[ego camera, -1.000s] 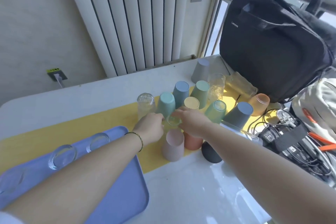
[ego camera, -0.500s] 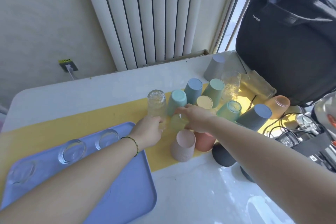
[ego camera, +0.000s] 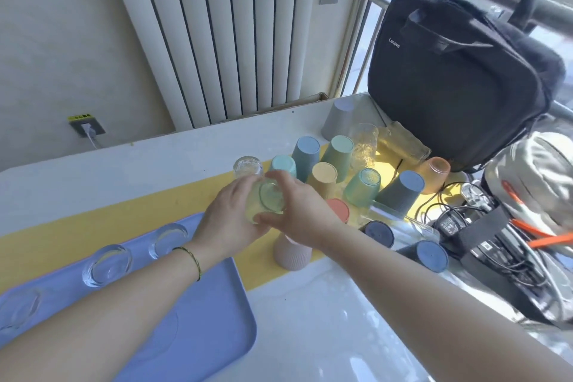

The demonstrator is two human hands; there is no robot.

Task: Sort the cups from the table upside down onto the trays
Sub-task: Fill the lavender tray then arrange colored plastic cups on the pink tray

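At 7 o'clock, the blue tray [ego camera: 192, 335] carries three upturned glasses [ego camera: 107, 263]. Just beyond, the left hand [ego camera: 229, 220] and right hand [ego camera: 300, 211], fingers curled round a clear glass [ego camera: 267, 203], have lifted it off the yellow runner [ego camera: 93, 220], likely bound for the tray. Coloured cups [ego camera: 324, 177] wait at 1 o'clock.

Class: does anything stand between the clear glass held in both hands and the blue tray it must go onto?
Nothing visible does. The left hand and right hand hold the clear glass just beyond the far corner of the blue tray, above yellow mat. Upturned glasses on the tray line its far edge.
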